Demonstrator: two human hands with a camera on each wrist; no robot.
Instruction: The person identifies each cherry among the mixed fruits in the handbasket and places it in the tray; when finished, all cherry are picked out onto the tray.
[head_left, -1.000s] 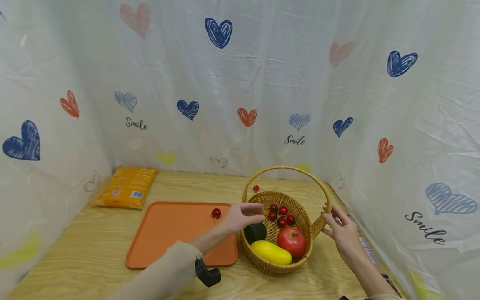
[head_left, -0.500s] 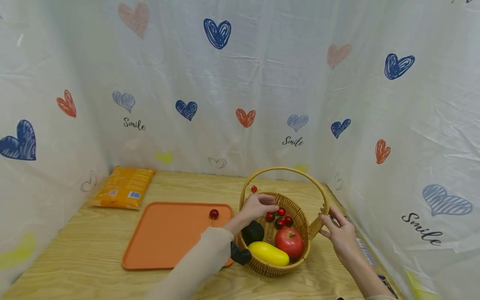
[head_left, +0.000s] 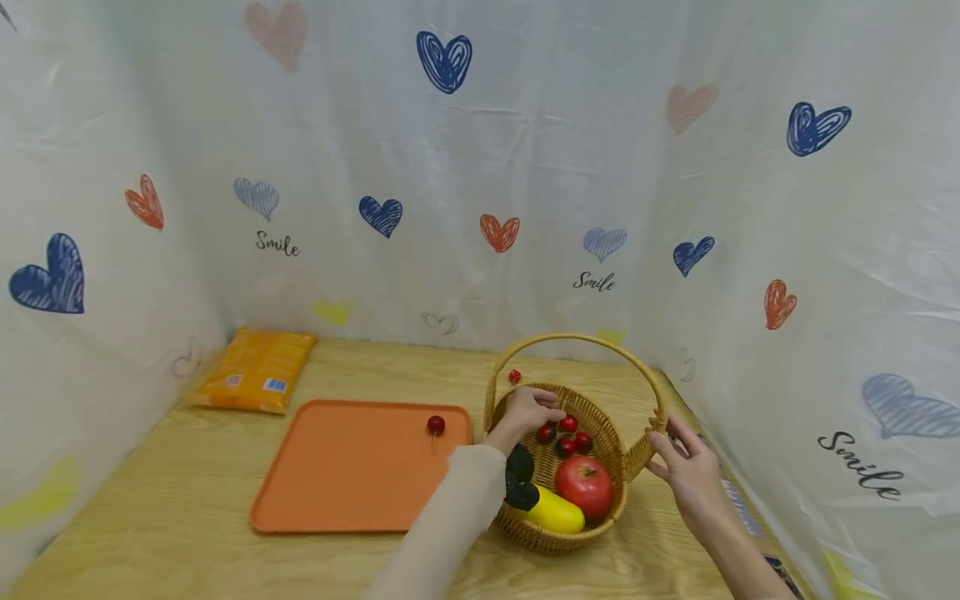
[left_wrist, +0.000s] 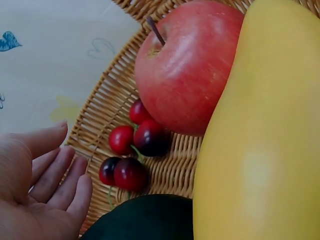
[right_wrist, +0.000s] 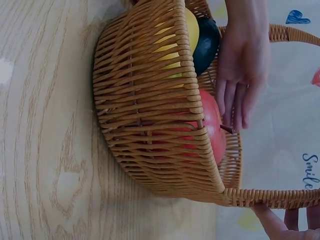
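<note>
Backdrop: white curtain (head_left: 570,175) enclosing the far, left and right sides. Its printed motifs comprise dark blue hearts (head_left: 444,62), orange-red hearts (head_left: 498,233), pale blue hearts (head_left: 604,242), pink hearts (head_left: 277,33) and yellow hearts (head_left: 332,312), with "Smile" lettering (head_left: 278,244) in black script. Foreground: wooden table (head_left: 150,517), pale and grained. Far left: orange packet (head_left: 257,362), lying beside the curtain, a barcode (head_left: 276,385) on its near end. Right edge: printed flat item (head_left: 742,510), partly hidden, identity unclear.

1 cream sleeve (head_left: 453,512) and 1 black wrist-worn device (head_left: 522,495) (both on the left)
</note>
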